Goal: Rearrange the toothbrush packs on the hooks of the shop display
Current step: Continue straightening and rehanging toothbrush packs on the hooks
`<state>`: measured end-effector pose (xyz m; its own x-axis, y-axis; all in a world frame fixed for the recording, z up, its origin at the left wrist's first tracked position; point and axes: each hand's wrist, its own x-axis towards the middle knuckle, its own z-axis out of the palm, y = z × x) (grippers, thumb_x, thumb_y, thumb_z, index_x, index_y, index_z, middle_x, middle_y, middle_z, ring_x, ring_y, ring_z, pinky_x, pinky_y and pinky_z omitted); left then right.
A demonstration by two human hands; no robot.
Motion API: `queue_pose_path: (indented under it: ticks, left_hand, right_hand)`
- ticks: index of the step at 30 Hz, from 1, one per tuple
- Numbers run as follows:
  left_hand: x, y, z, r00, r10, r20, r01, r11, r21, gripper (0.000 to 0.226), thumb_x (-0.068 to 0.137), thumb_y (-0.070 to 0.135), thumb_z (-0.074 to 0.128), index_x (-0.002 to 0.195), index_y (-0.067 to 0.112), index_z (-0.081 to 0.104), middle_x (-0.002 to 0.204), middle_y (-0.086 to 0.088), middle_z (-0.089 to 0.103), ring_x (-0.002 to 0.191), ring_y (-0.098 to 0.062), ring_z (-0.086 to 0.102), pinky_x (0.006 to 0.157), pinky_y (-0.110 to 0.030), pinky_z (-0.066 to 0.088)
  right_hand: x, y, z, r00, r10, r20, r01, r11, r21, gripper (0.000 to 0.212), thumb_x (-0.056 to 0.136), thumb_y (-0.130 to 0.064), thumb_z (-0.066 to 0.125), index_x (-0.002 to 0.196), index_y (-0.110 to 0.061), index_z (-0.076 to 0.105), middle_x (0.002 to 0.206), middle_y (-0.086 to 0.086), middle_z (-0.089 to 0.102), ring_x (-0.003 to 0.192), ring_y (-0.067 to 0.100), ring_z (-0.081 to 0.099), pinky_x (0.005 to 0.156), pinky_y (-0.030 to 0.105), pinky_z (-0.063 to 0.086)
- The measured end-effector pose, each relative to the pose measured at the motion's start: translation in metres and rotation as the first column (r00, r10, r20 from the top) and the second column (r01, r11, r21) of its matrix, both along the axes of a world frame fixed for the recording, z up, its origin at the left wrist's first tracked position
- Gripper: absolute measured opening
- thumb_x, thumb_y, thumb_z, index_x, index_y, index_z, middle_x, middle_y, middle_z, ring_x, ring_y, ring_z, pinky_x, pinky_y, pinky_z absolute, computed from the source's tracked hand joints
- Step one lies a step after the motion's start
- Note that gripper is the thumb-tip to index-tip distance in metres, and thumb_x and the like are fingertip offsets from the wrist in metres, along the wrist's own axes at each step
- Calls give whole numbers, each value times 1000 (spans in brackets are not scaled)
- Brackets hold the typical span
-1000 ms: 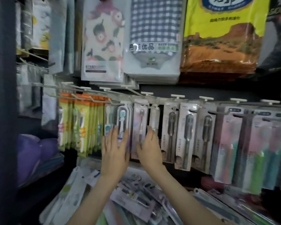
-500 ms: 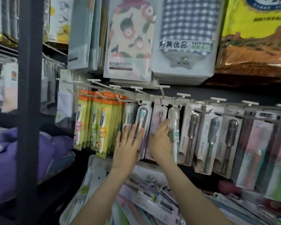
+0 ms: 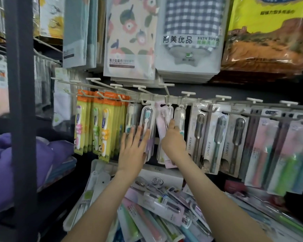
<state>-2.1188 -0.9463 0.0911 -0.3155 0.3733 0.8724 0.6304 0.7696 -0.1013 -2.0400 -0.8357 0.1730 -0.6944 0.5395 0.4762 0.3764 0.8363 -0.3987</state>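
Toothbrush packs hang in a row on white hooks [image 3: 167,95]. My left hand [image 3: 132,151] lies flat with straight fingers against a clear pack holding a teal-headed brush [image 3: 147,119]. My right hand [image 3: 173,138] pinches a pale pink pack [image 3: 162,119], which hangs tilted on its hook, thumb on its front. Just right of it hangs a clear tube pack [image 3: 179,117]. Yellow-and-orange child brush packs [image 3: 101,126] hang to the left, grey packs [image 3: 217,137] to the right.
Loose toothbrush packs lie heaped in a bin [image 3: 101,165] below the hooks. Towel packs [image 3: 189,41] hang on the row above. A dark upright post [image 3: 20,119] stands at the left, with folded purple fabric [image 3: 47,159] on a shelf beside it.
The view has closed in on the hooks. My right hand has moved from flat on the packs to pinching the pink pack, now tilted. My left hand stays flat on the clear pack.
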Motion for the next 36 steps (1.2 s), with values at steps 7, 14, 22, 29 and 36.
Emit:
queue_pose_path:
  ticks: [7,14,22,29,36]
  left_hand:
    - [26,-8,10,996,-42,83,41,999,25,86,64,19,83,141,12,44,147,-19,37,137,-38,32,112,-53,17]
    - [118,8,0,625,-604,495,298,771,563,44,94,19,55,136,19,46,133,-4,51,120,-21,49,98,-32,41]
    - [212,51,-27,170,-812,559,400,575,713,18,95,16,55,106,29,59,89,2,69,83,-10,65,65,-14,48]
    - [255,108,-30,99,-819,565,526,525,669,22,95,19,56,115,27,62,103,11,68,96,0,62,82,-22,52]
    - [296,173,-23,-111,-846,521,548,386,742,28,90,27,62,113,43,59,100,17,66,96,5,60,83,-22,51]
  right_hand:
    - [35,-2,3,995,91,36,-90,996,-25,67,91,-3,45,149,-8,11,143,18,33,118,33,50,83,37,45]
    - [112,12,-28,959,274,-68,-282,917,-282,62,88,-4,45,146,-12,25,120,10,52,89,24,60,61,33,52]
    - [203,45,-77,925,173,-339,-326,819,-472,39,88,-18,56,126,-24,48,89,-3,56,55,6,49,48,17,38]
    - [260,80,-92,873,-67,-483,-134,919,-371,37,83,-38,67,96,-16,40,72,-1,45,61,12,42,46,15,33]
    - [308,140,-85,852,-182,-490,41,958,-284,33,82,-34,67,79,-12,42,82,-6,34,80,18,39,64,15,33]
